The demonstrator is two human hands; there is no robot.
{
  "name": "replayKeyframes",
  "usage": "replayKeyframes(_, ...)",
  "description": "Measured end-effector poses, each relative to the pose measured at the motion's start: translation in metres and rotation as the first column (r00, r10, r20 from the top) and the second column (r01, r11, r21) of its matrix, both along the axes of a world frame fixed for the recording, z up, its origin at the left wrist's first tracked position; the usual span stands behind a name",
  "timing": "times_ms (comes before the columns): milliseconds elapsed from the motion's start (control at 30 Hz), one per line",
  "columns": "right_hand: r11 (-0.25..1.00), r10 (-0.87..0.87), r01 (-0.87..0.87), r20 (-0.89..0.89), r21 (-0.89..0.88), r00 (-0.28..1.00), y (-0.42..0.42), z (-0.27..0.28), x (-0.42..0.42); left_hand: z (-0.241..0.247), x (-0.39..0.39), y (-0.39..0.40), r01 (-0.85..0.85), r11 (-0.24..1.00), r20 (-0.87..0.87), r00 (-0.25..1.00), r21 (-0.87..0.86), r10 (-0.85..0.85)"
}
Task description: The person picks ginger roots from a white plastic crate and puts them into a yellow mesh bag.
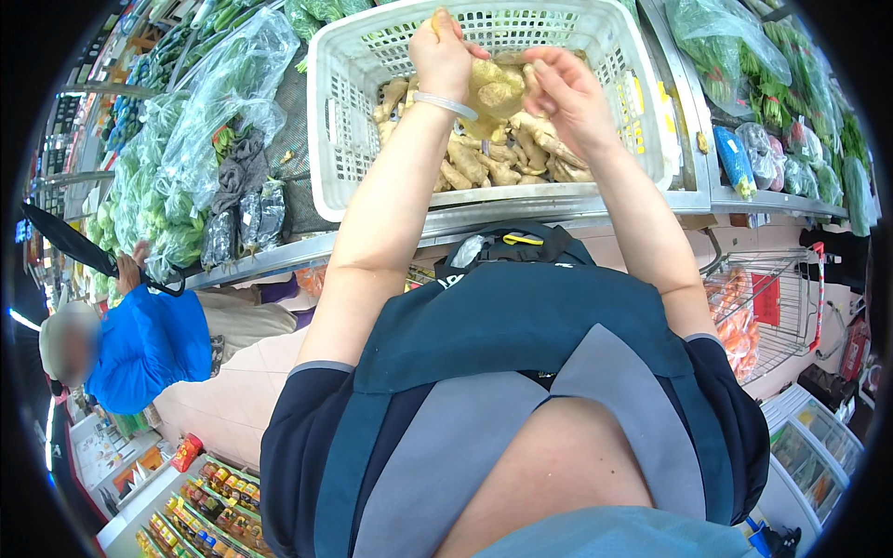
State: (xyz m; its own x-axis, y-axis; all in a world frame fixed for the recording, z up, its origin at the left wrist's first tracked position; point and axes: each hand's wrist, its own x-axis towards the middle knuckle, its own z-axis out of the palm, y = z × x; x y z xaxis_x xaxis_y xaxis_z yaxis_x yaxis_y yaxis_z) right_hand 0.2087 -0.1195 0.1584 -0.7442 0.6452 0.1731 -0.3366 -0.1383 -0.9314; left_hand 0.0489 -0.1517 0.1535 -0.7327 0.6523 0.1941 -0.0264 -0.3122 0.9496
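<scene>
A white perforated plastic basket [326,167] rests on the produce counter, with many pieces of ginger root [497,171] in its bottom. Over it, my left hand [443,59] is closed on the upper part of a thin yellowish plastic bag [481,127] that has ginger inside. A pale bangle [444,104] is round my left wrist. My right hand [566,97] is beside the bag, fingers bent at a piece of ginger; whether it grips the ginger or the bag's edge I cannot tell.
Bagged leafy greens [188,153] and a dark cloth [241,171] lie left of the basket; more bagged vegetables [809,160] are at the right. A person in a blue jacket [150,342] stands left. A wire shopping cart [774,307] stands right, past the counter's metal edge [691,201].
</scene>
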Motion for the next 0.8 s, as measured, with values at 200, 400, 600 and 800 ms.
replayKeyframes(200,0.326,-0.481,0.088,0.084,0.941,0.873,-0.001,-0.032,-0.003,-0.015,0.015,0.001,-0.060,0.998,0.010,0.998,-0.030,0.060)
replayKeyframes(400,0.091,-0.526,-0.081,0.117,0.993,0.843,0.014,-0.023,-0.003,-0.034,0.008,-0.003,0.114,0.974,-0.138,0.980,-0.198,-0.143)
replayKeyframes(600,-0.121,-0.323,-0.152,0.106,0.981,0.941,0.011,0.015,-0.012,-0.033,0.014,-0.006,0.187,0.982,-0.091,0.978,-0.022,-0.188)
replayKeyframes(800,0.069,-0.140,0.049,-0.039,0.996,0.989,-0.005,0.049,-0.013,-0.010,0.023,-0.023,-0.039,0.998,-0.275,0.960,0.052,0.052)
